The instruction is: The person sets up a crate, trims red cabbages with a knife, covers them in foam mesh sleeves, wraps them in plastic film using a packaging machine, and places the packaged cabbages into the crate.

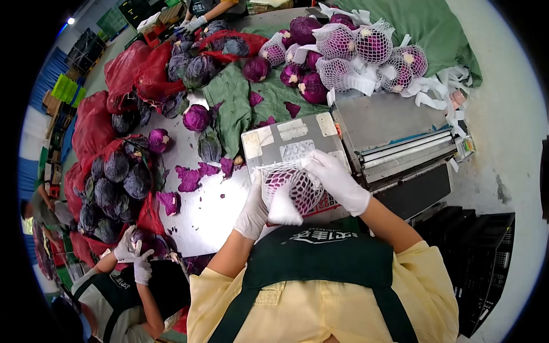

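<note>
Close to my apron, a red cabbage (306,191) in a white foam net sleeve (286,208) is held between my two hands. My left hand (253,210), in a white glove, grips the net's left side. On the upper right of the net, my gloved right hand (338,182) has its fingers closed on the mesh. The net's gathered white end hangs toward me. Just beyond the cabbage is a weighing scale (293,134) with a metal top and a partly hidden red keypad.
A wrapping machine (394,143) stands at the right, with netted cabbages (372,43) behind it. Red mesh sacks (94,128) of dark cabbages line the left. A co-worker's gloved hands (134,257) hold a cabbage at lower left. Black crates (474,251) stack at right.
</note>
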A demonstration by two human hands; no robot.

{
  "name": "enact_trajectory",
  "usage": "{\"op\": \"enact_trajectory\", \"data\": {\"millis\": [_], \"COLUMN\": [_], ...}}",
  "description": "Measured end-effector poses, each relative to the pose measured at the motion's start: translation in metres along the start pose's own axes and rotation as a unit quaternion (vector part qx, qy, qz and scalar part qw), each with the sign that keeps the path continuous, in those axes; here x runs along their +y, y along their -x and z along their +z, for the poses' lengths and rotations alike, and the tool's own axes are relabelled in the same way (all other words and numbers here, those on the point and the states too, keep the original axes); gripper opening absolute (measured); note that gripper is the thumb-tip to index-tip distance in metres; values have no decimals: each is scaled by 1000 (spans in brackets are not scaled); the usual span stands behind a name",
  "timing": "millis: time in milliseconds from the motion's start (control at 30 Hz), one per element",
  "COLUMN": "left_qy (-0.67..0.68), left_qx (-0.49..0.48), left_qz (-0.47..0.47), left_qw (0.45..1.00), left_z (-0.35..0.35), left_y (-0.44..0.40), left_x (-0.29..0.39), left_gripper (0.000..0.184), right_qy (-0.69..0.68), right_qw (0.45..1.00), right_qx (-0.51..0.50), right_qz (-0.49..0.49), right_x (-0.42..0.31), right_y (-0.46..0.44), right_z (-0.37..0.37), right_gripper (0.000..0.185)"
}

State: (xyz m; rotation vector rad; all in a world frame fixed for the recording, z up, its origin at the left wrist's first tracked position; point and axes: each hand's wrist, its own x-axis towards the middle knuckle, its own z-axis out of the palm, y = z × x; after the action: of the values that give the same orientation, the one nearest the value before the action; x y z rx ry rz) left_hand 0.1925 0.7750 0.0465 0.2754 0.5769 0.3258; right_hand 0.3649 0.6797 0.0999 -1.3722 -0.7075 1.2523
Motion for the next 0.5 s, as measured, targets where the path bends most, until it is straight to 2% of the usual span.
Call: {"op": "enact_trajectory", "data": {"millis": [33,67,100,200,233,267,300,333,367,400,433,467,500], "left_qy": [1,1,3,37,41,192,69,-60,-71,-106,-141,-81,39], "left_qx": [32,22,27,-26,-20,-88,-72,-41,-189,-159,-128,-189,-159], "left_qz": [-1,10,-9,-67,-40,-102,-36,24,-9,-14,-18,-50,-134], "left_qw": [999,1000,1000,997,998,972,994,997,979,981,982,977,977], "left_z": [11,-15,-12,6,-16,-40,-27,-14,-5,15,31,21,12], "left_y": [12,0,3,10,-6,-21,-13,-5,-5,3,8,-3,-14], "left_x": [-1,-7,-6,-4,-15,-25,-26,-27,-18,-16,-17,-21,-23], "left_gripper": [71,69,68,70,71,72,74,75,45,51,56,58,61], "right_qy": [36,-96,-213,-250,-183,-113,-55,-3,51,115,94,66,38], "right_qw": [998,994,969,955,959,955,967,955,936,929,898,906,911], "right_qx": [-26,-34,-67,-79,-121,-163,-139,-194,-249,-304,-345,-349,-353], "right_qz": [-34,36,103,136,181,223,207,225,243,178,255,232,209], "right_x": [-7,-14,-6,-23,-28,-30,-22,-38,-55,-41,-61,-67,-70], "right_y": [10,20,23,42,47,49,52,57,62,62,64,65,65], "right_z": [1,4,-3,-12,-20,-27,-31,-33,-35,-40,-37,-37,-37], "right_gripper": [18,19,19,22,24,26,27,26,25,27,33,35,38]}}
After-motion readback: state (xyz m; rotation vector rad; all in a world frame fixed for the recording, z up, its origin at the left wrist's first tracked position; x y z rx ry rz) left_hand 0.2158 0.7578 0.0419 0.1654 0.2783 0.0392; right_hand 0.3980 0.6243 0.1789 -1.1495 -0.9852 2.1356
